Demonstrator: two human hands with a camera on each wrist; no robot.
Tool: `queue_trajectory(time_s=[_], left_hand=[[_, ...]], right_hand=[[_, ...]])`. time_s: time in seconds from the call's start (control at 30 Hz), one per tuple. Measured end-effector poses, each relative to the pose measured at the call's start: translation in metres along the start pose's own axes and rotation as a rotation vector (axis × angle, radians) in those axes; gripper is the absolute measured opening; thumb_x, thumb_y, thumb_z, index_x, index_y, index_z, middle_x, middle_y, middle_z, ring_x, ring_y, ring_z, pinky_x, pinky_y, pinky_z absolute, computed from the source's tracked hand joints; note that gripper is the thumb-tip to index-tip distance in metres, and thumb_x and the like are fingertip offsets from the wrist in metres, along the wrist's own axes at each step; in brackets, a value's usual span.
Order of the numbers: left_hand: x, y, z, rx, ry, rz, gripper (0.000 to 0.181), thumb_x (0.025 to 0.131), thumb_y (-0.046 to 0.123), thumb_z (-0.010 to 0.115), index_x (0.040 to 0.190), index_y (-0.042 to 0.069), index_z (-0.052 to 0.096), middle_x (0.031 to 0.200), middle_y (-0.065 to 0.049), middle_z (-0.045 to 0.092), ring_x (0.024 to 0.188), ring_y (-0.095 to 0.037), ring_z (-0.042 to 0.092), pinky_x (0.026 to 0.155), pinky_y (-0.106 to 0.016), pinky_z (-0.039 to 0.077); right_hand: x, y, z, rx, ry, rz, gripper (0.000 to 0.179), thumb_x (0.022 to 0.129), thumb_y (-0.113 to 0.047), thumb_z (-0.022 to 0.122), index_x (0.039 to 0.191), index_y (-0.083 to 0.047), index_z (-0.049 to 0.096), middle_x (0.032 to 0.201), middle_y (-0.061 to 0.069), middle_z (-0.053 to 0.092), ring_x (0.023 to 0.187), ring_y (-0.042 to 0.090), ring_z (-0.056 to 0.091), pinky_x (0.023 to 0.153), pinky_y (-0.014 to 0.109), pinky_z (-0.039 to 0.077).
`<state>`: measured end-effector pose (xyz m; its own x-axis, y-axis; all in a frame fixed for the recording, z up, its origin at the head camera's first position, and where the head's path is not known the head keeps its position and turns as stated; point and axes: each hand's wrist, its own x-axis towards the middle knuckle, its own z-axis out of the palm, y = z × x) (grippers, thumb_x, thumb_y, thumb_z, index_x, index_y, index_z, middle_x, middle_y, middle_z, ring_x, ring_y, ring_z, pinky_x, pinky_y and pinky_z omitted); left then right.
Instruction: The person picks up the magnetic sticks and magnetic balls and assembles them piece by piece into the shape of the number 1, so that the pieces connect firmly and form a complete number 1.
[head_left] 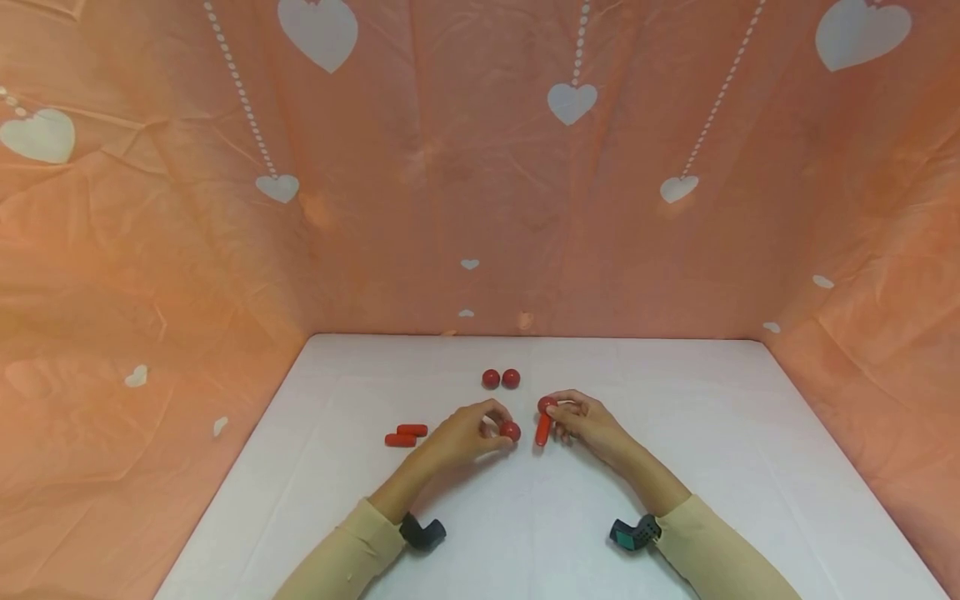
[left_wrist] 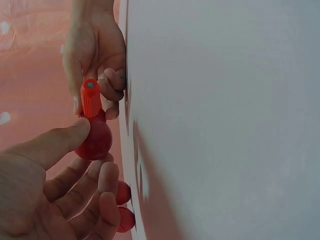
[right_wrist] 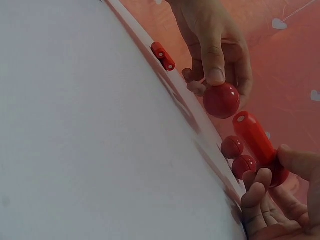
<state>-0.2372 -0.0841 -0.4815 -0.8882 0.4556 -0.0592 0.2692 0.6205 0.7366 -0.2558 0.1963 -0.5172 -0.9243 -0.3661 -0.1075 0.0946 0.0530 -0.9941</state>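
Note:
My left hand (head_left: 463, 433) pinches a glossy red ball (head_left: 511, 431) between thumb and fingers, a little above the white table. Opposite it, my right hand (head_left: 591, 423) grips another red ball (head_left: 547, 405). From that second ball a red rod (head_left: 542, 431) points toward the table's near side. In the right wrist view the rod (right_wrist: 254, 137) shows a small pale round spot on its free end, and a narrow gap separates it from the left hand's ball (right_wrist: 221, 101).
Two red balls (head_left: 491, 379) (head_left: 512, 378) sit side by side farther back on the white table (head_left: 660, 375). Two red rods (head_left: 412, 430) (head_left: 400, 440) lie left of my left hand. An orange cloth (head_left: 480, 208) with pale hearts rises behind and along both sides.

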Motion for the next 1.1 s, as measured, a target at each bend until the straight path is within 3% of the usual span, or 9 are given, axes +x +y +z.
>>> queue_trajectory(time_s=[0.47,0.8,1.1], left_hand=[[0.000,0.004,0.004,-0.008,-0.064,0.049,0.029,0.095,0.029,0.086,0.118,0.028,0.067,0.110,0.008,0.073,0.098,-0.014,0.067,0.088,-0.035,0.059],[0.001,0.003,0.010,0.013,-0.087,0.051,0.031,0.094,0.029,0.086,0.118,0.031,0.066,0.108,0.013,0.072,0.099,-0.010,0.067,0.087,-0.030,0.059],[0.000,0.004,0.013,0.015,-0.088,0.079,0.032,0.094,0.029,0.087,0.118,0.029,0.066,0.112,0.010,0.073,0.088,-0.008,0.064,0.080,-0.024,0.056]], right_hand=[[0.000,0.000,0.000,0.023,0.023,-0.008,0.044,0.106,-0.019,0.070,0.139,0.006,0.056,0.100,0.001,0.075,0.079,0.012,0.063,0.070,0.023,0.055],[-0.001,-0.002,0.001,0.016,0.030,-0.002,0.045,0.106,-0.020,0.070,0.141,0.005,0.055,0.100,0.001,0.075,0.079,0.014,0.063,0.070,0.023,0.054],[-0.001,-0.002,0.002,0.034,0.041,0.013,0.047,0.106,-0.021,0.070,0.143,0.004,0.053,0.099,0.000,0.075,0.079,0.014,0.061,0.068,0.023,0.052]])
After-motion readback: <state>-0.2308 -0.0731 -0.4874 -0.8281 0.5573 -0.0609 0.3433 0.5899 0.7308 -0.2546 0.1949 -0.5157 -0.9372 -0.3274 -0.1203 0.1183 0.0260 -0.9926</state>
